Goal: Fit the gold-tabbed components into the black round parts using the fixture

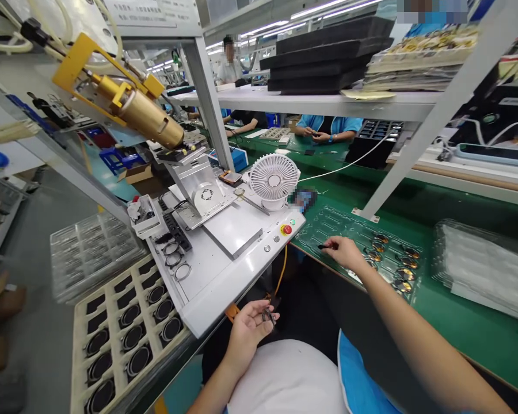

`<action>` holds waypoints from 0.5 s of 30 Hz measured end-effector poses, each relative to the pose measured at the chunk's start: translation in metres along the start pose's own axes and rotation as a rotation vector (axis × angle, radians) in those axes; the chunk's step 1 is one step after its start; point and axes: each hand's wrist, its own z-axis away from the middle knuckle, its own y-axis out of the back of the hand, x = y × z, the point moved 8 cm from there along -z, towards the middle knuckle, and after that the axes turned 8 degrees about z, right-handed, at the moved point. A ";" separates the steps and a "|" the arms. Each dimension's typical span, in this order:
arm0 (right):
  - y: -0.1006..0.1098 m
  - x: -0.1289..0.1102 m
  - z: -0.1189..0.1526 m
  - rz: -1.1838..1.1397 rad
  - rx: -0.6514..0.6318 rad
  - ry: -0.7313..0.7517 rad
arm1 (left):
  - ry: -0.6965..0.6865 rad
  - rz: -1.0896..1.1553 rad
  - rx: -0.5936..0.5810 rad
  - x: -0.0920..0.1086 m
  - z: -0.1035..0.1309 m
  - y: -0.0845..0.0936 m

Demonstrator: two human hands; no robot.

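Note:
My left hand (252, 325) is held palm up above my lap, its fingers curled round a small dark metal ring-shaped part (268, 316). Part of that ring is hidden by the fingers. On the right, my right hand (343, 253) pinches a small flat black piece (323, 246) over a clear plastic blister tray (328, 221). Several round dark parts with orange reflections (402, 286) lie in the tray's right side. Left of me, a cream tray (120, 287) carries several black round parts with metal rims (133, 337).
A white bench machine (233, 293) with a red stop button (287, 229), a metal fixture (205, 192) and a gold cylinder (153, 118) stands ahead. Behind it is a white fan (274, 178). Loose rings (182, 271) lie at its left edge. Clear trays (479, 259) sit far right. Co-workers sit opposite.

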 end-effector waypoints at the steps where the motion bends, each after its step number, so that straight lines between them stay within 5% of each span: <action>1: -0.001 -0.016 0.013 -0.029 0.024 0.052 | 0.014 0.014 -0.016 0.002 0.002 -0.003; 5: 0.004 -0.108 0.085 -0.279 0.221 0.574 | 0.077 0.126 -0.150 0.011 0.009 -0.027; 8: 0.012 -0.151 0.135 -0.390 0.396 0.889 | 0.109 0.223 -0.233 0.020 0.011 -0.038; 11: 0.009 -0.161 0.145 -0.416 0.407 0.942 | 0.110 0.259 -0.267 0.027 0.014 -0.039; 15: -0.003 -0.157 0.135 -0.609 0.250 0.828 | 0.062 0.249 -0.243 0.028 0.018 -0.032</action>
